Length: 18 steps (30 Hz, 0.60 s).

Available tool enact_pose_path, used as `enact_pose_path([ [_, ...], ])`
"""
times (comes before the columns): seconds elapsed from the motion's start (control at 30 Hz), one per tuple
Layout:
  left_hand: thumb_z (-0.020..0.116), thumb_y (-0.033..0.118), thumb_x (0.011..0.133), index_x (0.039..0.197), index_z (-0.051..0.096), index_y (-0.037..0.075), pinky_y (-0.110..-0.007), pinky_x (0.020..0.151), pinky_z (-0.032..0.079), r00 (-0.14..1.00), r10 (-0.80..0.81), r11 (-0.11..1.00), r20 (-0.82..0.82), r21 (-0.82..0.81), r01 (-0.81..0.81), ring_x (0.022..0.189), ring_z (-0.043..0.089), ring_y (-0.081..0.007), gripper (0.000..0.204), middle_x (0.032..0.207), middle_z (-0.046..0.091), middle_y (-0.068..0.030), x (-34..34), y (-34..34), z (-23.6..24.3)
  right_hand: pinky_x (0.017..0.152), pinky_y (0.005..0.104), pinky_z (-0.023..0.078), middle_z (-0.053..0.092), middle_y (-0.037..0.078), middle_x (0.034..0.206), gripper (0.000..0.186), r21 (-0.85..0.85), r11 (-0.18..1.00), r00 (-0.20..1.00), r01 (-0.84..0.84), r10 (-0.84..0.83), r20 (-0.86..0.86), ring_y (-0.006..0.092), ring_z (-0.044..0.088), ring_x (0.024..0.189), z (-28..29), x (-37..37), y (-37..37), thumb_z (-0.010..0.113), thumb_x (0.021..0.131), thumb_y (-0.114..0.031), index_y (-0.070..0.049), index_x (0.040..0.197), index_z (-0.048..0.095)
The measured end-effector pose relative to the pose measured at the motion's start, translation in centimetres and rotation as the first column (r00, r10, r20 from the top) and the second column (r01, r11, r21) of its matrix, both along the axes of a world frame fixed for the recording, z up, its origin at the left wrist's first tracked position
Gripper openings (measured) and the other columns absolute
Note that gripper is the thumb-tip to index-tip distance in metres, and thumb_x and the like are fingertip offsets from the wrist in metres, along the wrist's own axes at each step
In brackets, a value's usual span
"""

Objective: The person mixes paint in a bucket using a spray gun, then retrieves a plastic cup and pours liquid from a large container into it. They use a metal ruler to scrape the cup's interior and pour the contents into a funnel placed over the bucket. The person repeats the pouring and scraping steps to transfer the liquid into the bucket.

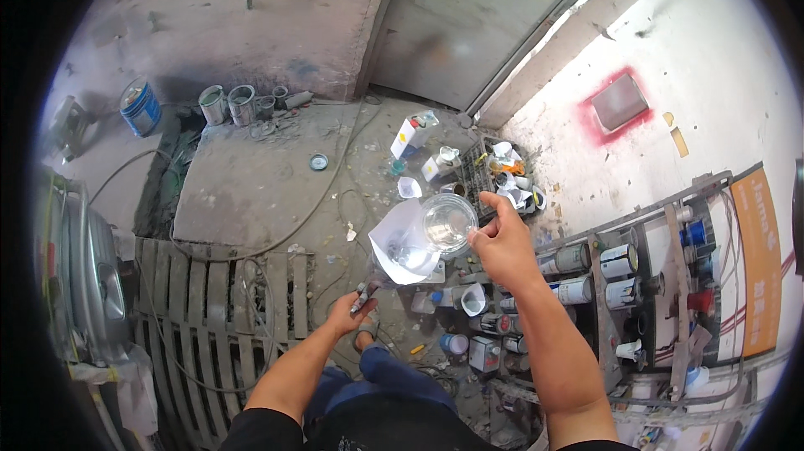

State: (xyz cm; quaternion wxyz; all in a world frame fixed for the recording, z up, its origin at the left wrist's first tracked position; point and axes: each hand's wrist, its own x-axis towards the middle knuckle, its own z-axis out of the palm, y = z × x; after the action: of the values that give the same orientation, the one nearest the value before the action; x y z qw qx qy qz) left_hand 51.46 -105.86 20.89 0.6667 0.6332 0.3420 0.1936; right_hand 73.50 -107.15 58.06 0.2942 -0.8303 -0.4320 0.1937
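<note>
My right hand (508, 246) pinches the edge of a clear plastic cup (450, 221) between thumb and fingers, tilted toward the left. Directly beside it is a white paper cone (400, 237), its wide mouth facing up; something clear and shiny shows inside. Lower and to the left, my left hand (344, 314) is closed round the dark metal handle of what looks like a spray gun (363, 297). The paper cone sits above this tool and hides most of it. Whether the cup touches the cone I cannot tell.
Paint cans (620, 260) lie on a rack at the right. A black crate (479, 164) holds used cups. Bottles (408, 138) and more cans (241, 103) stand on the dirty floor. A hose (276, 246) crosses near a slatted pallet (218, 283). Metal parts (96, 267) stand at the left.
</note>
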Motion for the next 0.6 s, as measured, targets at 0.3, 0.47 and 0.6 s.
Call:
enact_pose_path([
  [0.3,0.069,0.025,0.084,0.094,0.065,0.005,-0.031,0.065,0.048,0.980,0.129,0.990,0.149,-0.074,-0.119,0.068,0.058,-0.0135,0.023,0.075,0.066,-0.0065,-0.4,-0.9,-2.0,0.077,0.0439,0.049,0.064,0.022,0.083,0.049,-0.005,0.988,0.975,-0.152,0.150,0.167,0.0384,0.064,0.079,2.1,-2.0,0.5,0.054,0.076,0.000,-0.003,0.125,0.046],
  [0.47,0.069,0.025,0.085,0.094,0.064,0.004,-0.030,0.065,0.047,0.992,0.078,0.996,0.101,0.025,-0.081,0.070,0.056,-0.0108,0.023,0.073,0.064,-0.0050,-1.3,-0.6,3.1,0.072,0.0396,0.049,0.065,0.018,0.081,0.048,0.064,0.956,0.877,-0.285,0.234,0.419,0.0325,0.065,0.075,1.8,-2.2,0.7,0.058,0.079,-0.002,-0.004,0.125,0.047],
  [0.6,0.068,0.026,0.085,0.090,0.064,0.004,-0.029,0.063,0.045,0.974,0.152,0.988,0.169,-0.053,-0.145,0.068,0.050,-0.0091,0.023,0.070,0.061,-0.0025,-1.9,-0.8,0.3,0.076,0.0506,0.046,0.062,0.025,0.090,0.049,0.028,0.935,0.859,-0.353,0.312,0.407,0.0427,0.060,0.083,3.0,-4.2,1.3,0.052,0.076,0.004,-0.002,0.124,0.044],
])
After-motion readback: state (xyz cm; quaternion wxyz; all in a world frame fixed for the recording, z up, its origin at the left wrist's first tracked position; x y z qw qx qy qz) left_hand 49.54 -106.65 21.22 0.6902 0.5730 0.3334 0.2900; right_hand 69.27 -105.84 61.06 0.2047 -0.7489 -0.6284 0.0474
